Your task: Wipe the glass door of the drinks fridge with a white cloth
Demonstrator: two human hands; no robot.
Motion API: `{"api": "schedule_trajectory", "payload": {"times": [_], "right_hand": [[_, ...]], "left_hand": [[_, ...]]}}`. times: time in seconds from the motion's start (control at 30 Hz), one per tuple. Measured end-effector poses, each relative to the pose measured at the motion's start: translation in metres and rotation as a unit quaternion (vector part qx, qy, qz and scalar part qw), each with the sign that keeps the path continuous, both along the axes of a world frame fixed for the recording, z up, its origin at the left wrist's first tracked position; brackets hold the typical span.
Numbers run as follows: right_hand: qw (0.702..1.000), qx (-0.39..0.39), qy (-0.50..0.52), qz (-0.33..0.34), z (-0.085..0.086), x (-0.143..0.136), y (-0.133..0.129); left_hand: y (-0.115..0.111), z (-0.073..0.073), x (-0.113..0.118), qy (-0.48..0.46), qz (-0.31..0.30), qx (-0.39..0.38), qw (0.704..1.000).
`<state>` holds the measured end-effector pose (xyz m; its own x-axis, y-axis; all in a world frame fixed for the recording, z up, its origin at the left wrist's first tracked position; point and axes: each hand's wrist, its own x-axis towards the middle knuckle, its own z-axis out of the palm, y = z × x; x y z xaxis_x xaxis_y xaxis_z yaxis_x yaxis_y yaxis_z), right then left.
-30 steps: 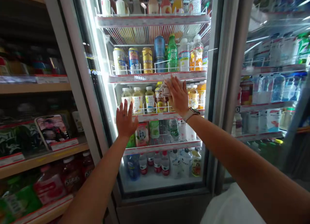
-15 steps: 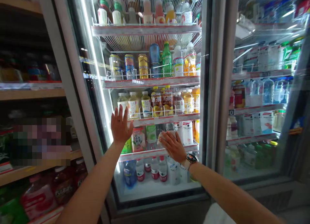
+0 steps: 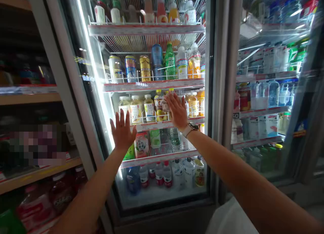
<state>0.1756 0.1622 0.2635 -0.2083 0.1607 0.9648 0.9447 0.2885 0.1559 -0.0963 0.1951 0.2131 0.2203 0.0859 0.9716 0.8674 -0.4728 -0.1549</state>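
Observation:
A glass door (image 3: 162, 197) of a lit drinks fridge stands in front of me. My left hand (image 3: 122, 132) lies against the glass at the left with its fingers spread, holding nothing. Higher and to the right, my right hand (image 3: 178, 111) presses a crumpled pale cloth (image 3: 165, 105) to the glass, in front of the row of tea bottles. Most of the cloth is hidden under the palm. A watch (image 3: 193, 126) is on the right wrist.
Behind the glass, shelves (image 3: 152, 84) hold bottles and cans. A metal frame post (image 3: 224, 92) separates this door from another fridge section at the right. Wooden shelves (image 3: 30, 99) with bottles stand at the left.
My right hand has moved up with the cloth, from the lower shelf's height to the tea bottles' row. The left hand stays spread on the glass. The view has shifted slightly.

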Motion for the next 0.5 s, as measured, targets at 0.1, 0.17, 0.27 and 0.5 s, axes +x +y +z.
{"api": "schedule_trajectory", "payload": {"times": [0.1, 0.17, 0.27, 0.5], "right_hand": [[1.000, 0.004, 0.007, -0.004, -0.017, -0.010, 0.000], [1.000, -0.002, -0.014, -0.004, -0.037, -0.014, -0.002], [0.998, -0.006, -0.057, -0.002, -0.070, -0.014, -0.005], [0.994, -0.019, -0.109, 0.001, -0.146, -0.001, -0.008]], "left_hand": [[-0.011, 0.003, 0.025, 0.014, -0.006, -0.007, 1.000], [-0.015, 0.005, 0.048, 0.038, -0.019, 0.000, 0.999], [-0.013, 0.006, 0.079, 0.068, -0.036, 0.012, 0.997], [0.002, -0.004, 0.093, 0.088, -0.021, 0.010, 0.996]]}}
